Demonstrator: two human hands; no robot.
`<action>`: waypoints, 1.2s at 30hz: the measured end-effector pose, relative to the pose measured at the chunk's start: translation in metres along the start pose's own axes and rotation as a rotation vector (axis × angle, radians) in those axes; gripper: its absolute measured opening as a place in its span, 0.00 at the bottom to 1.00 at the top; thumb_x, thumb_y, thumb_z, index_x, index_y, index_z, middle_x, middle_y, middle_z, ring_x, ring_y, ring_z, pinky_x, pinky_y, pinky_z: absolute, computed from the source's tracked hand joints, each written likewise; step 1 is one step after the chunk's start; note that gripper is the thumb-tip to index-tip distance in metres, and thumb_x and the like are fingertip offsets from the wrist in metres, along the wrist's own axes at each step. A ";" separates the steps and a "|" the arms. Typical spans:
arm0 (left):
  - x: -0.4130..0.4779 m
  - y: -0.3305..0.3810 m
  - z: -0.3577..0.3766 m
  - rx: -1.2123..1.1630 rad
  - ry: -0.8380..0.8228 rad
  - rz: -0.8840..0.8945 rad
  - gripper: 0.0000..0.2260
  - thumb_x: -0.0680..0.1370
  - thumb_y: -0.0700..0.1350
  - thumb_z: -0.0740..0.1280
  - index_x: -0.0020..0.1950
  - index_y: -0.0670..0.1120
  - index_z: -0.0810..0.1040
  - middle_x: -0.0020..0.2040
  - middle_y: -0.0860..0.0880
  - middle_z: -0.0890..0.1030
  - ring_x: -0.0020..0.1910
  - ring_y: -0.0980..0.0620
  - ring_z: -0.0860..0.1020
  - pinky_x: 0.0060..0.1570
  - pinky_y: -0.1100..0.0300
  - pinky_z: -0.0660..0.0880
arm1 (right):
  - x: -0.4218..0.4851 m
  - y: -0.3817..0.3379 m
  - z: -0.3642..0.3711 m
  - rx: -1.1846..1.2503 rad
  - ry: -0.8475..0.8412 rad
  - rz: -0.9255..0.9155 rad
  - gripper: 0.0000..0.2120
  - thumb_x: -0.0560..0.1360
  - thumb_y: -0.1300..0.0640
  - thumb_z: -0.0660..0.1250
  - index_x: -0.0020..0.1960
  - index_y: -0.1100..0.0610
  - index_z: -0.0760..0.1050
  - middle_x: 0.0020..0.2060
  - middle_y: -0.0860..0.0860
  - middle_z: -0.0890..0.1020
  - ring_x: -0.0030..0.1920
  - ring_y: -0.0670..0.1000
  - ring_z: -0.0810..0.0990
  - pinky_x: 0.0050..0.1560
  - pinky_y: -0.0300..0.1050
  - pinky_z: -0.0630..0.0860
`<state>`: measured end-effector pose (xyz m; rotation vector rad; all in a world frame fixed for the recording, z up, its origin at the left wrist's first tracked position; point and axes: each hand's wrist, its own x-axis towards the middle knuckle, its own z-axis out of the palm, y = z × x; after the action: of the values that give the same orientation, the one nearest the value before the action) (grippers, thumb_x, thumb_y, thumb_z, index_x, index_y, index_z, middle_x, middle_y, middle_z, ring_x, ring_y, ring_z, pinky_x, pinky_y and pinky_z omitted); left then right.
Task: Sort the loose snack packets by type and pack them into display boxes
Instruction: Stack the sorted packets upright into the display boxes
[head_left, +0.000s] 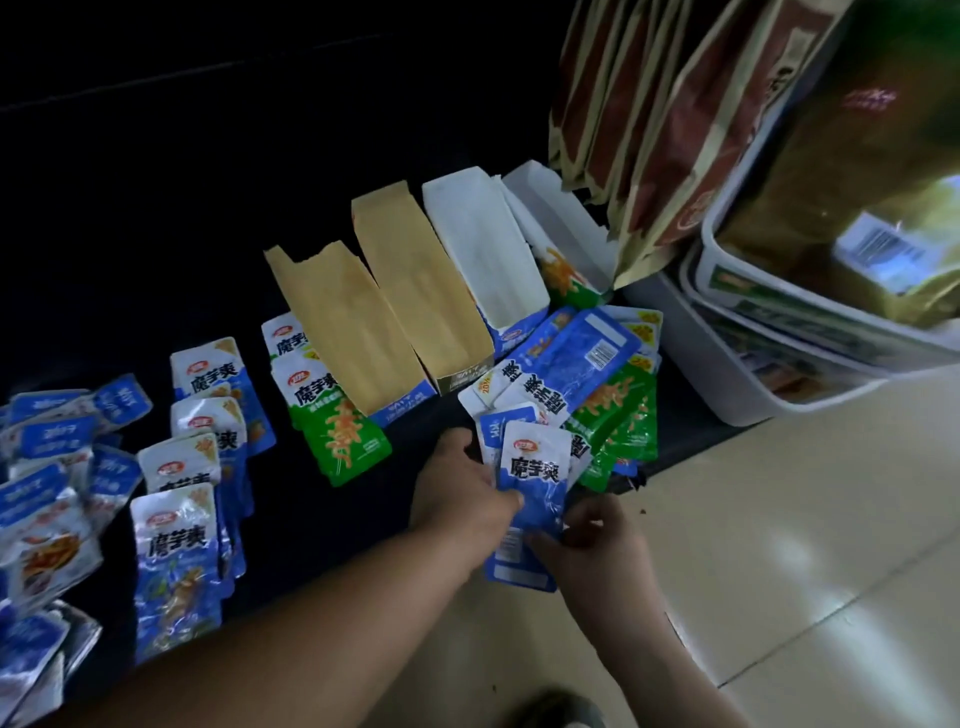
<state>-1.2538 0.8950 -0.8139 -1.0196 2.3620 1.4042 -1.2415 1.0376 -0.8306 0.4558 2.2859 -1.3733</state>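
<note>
Head view: one frame, looking down over both forearms at a dark shelf edge and a pale tiled floor.
Left hand: fingers curled, thumb pressed on the face of a blue packet; it grips a small fanned stack of the same blue packets, held upright over the shelf edge.
Right hand: just right of and below the left hand; fingertips pinched on the lower edge of the same stack; which packet of the stack it pinches I cannot tell.
Mixed pile: directly beyond both hands, touching the top of the held stack; blue and green packets overlapping, some face down with a barcode showing.
Display boxes: beyond the left hand, four in a row lying tilted; two brown inside, two white inside; the far right white one holds a green packet; the others look empty.
Green packet: left of the left hand, flat on the shelf, beside the nearest brown box.
Sorted blue stacks: well left of the left hand, overlapping rows face up; further left a looser heap of blue packets.
White tubs: beyond and right of the right hand, stacked, on the floor; large brown bags hang above them.
</note>
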 end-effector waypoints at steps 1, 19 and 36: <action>0.001 -0.001 0.000 -0.004 0.029 -0.029 0.34 0.70 0.44 0.82 0.73 0.49 0.70 0.47 0.55 0.79 0.50 0.51 0.80 0.48 0.60 0.73 | -0.001 0.001 0.002 0.067 0.006 0.017 0.16 0.69 0.62 0.79 0.46 0.55 0.72 0.38 0.54 0.84 0.34 0.52 0.82 0.36 0.51 0.79; -0.012 -0.002 -0.018 -0.405 -0.141 -0.098 0.12 0.76 0.40 0.77 0.56 0.47 0.80 0.45 0.51 0.87 0.42 0.55 0.86 0.40 0.62 0.82 | -0.010 -0.023 -0.002 0.305 -0.150 0.110 0.13 0.71 0.57 0.80 0.43 0.62 0.78 0.28 0.53 0.81 0.24 0.50 0.75 0.26 0.43 0.72; -0.050 -0.052 -0.176 -0.407 -0.128 -0.087 0.06 0.79 0.37 0.73 0.54 0.45 0.83 0.49 0.48 0.88 0.49 0.50 0.87 0.45 0.60 0.82 | -0.074 -0.091 0.084 0.526 -0.560 0.085 0.14 0.70 0.64 0.77 0.55 0.64 0.82 0.49 0.64 0.86 0.51 0.66 0.86 0.53 0.64 0.83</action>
<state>-1.1543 0.7541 -0.7328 -1.0712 1.9605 1.9007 -1.2065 0.9176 -0.7587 0.2692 1.4416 -1.7846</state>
